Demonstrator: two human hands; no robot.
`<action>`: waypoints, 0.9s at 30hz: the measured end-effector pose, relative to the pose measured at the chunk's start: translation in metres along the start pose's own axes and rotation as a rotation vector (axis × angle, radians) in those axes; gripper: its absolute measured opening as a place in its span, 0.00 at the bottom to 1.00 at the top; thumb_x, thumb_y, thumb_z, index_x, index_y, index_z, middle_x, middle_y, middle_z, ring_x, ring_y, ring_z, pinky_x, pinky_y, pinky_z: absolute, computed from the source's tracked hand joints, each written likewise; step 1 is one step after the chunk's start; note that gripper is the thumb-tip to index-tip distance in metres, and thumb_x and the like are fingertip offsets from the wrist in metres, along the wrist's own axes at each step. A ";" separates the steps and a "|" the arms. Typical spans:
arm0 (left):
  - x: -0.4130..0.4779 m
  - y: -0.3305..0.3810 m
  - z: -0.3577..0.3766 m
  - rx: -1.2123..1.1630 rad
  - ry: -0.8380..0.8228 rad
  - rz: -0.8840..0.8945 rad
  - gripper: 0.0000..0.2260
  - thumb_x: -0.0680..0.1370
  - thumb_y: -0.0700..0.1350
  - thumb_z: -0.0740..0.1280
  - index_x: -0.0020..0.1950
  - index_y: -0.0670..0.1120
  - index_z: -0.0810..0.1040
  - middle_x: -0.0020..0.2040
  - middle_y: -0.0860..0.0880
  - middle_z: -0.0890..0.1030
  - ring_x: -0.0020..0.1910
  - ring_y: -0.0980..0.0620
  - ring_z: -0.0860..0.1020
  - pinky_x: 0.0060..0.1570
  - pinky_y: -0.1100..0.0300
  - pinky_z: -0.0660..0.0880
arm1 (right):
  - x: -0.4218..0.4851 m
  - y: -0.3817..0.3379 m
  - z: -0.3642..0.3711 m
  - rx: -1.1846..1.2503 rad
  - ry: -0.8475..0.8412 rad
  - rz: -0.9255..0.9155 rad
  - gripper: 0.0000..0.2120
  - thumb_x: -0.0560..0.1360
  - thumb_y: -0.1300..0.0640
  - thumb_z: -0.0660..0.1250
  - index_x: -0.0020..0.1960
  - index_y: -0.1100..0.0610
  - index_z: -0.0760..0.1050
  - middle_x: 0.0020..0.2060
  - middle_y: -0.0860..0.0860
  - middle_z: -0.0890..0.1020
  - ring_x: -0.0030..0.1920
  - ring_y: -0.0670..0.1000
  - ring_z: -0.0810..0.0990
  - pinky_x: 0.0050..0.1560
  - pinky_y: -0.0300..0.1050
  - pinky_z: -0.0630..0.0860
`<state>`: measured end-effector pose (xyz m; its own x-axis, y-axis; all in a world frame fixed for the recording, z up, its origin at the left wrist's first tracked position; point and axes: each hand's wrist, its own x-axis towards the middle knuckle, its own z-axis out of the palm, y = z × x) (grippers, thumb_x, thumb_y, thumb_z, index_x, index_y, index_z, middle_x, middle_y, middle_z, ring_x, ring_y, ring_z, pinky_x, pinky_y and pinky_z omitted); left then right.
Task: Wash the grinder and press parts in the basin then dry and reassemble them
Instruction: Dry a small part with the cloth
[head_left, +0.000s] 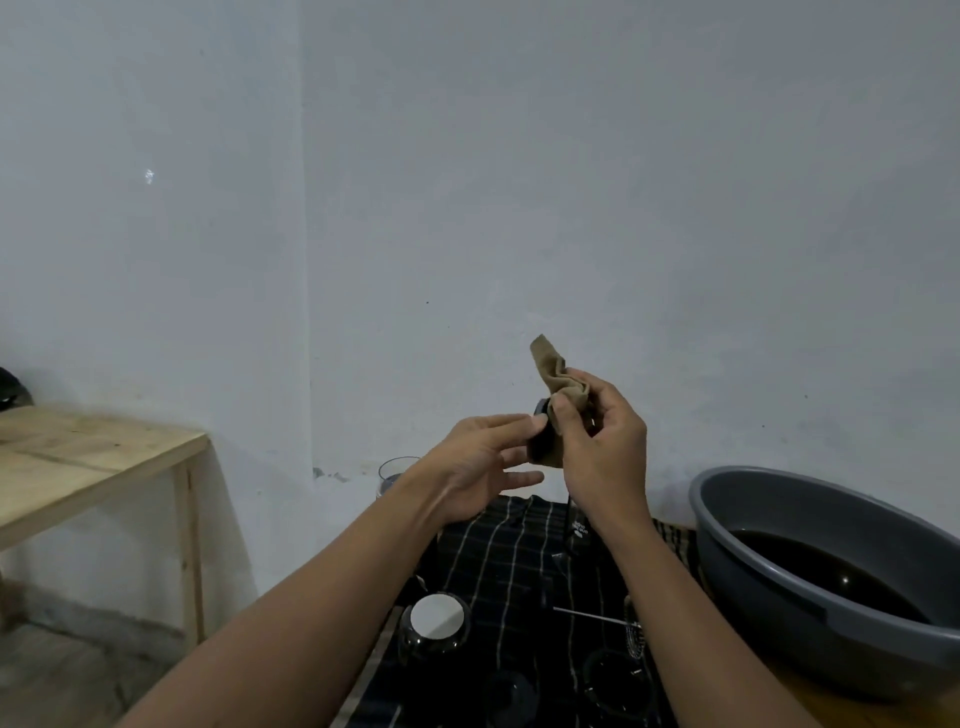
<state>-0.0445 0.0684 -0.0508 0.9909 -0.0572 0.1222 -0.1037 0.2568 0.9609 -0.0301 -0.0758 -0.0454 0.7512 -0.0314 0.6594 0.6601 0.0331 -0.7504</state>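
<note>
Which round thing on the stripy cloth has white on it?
The glass jar at the near left edge of the stripy cloth. It shows a bright white circle, while the two round parts to its right are dark all over.

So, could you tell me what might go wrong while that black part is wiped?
The black part is steadied only by fingertips of the left hand while the right hand holds the brown cloth against it; it could slip onto the glass piece below. The right forearm might also bump the basin of dark water.
</note>
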 end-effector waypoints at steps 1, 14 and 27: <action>0.000 0.001 -0.001 0.000 -0.031 0.014 0.22 0.78 0.45 0.74 0.68 0.36 0.79 0.66 0.37 0.81 0.66 0.38 0.80 0.69 0.42 0.75 | 0.000 -0.001 0.001 0.012 -0.038 0.006 0.11 0.81 0.59 0.67 0.63 0.52 0.79 0.53 0.46 0.85 0.55 0.44 0.83 0.54 0.36 0.79; 0.001 0.004 -0.016 -0.040 -0.041 0.185 0.25 0.73 0.50 0.80 0.65 0.37 0.82 0.68 0.32 0.78 0.59 0.40 0.70 0.75 0.43 0.68 | 0.003 -0.027 -0.004 0.150 -0.302 0.047 0.12 0.82 0.67 0.62 0.53 0.56 0.82 0.41 0.50 0.85 0.42 0.45 0.82 0.42 0.35 0.79; 0.001 -0.004 -0.007 -0.003 0.117 0.333 0.21 0.78 0.40 0.74 0.69 0.37 0.78 0.63 0.40 0.84 0.67 0.43 0.80 0.74 0.46 0.71 | -0.006 -0.017 0.004 0.095 -0.063 0.191 0.10 0.83 0.59 0.64 0.46 0.56 0.83 0.38 0.49 0.86 0.40 0.46 0.85 0.40 0.39 0.80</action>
<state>-0.0423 0.0738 -0.0558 0.9058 0.1409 0.3996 -0.4230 0.2459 0.8721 -0.0461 -0.0718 -0.0363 0.8593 0.0471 0.5094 0.5007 0.1264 -0.8563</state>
